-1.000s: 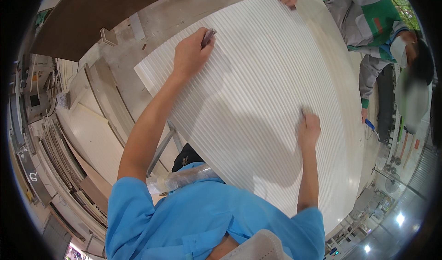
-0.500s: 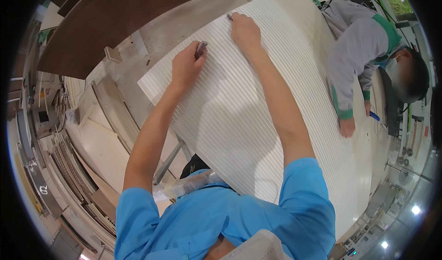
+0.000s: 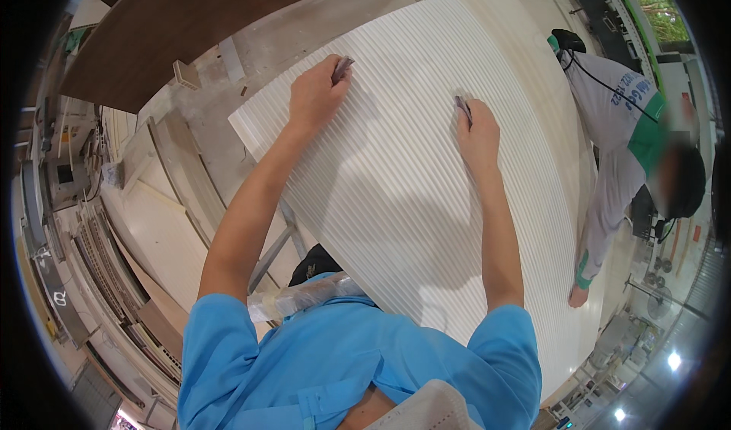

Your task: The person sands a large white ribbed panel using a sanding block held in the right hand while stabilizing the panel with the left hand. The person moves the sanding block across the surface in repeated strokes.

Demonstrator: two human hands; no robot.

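Observation:
Before me lies a large white panel with parallel ridges running across it. My left hand is closed around a small grey handheld tool above the panel's far left part. My right hand, farther right, grips a second small tool, dark grey with a metallic tip, over the ridges. Both tools look like short cutters or scrapers; their exact kind is too small to tell. Whether either tip touches the surface, I cannot tell.
A co-worker in grey and green leans over the panel's right side, one hand at its edge. A dark brown board stands at the far left. Stacked strips and boards lie to the left. A plastic-wrapped roll is by my waist.
My right hand has come back toward me and to the right with its tool. My left hand has shifted slightly away and to the right. The co-worker has moved rightward and nearer.

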